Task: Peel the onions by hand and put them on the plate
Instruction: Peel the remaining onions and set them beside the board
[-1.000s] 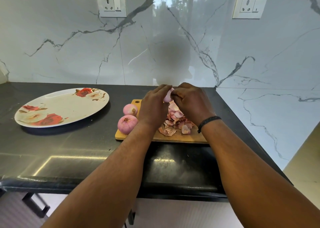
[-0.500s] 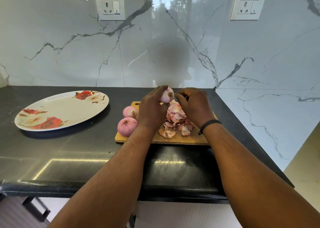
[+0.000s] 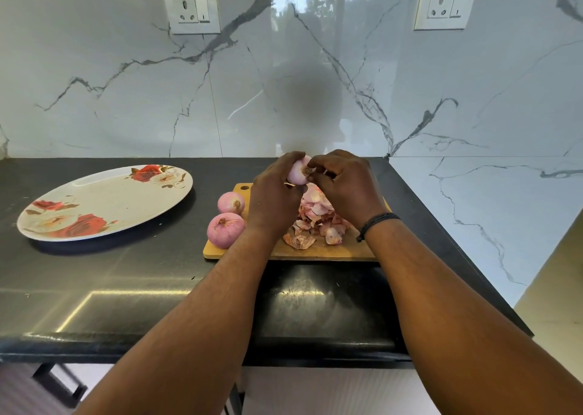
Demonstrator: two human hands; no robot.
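Now | left hand (image 3: pixel 274 193) grips round onion (image 3: pixel 298 171) | right hand (image 3: pixel 344 184) pinches its papery skin

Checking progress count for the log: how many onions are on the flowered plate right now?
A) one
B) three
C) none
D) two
C: the flowered plate holds no onions; two onions sit at the left end of the cutting board, and a third onion is held in the left hand while the right hand picks at it.
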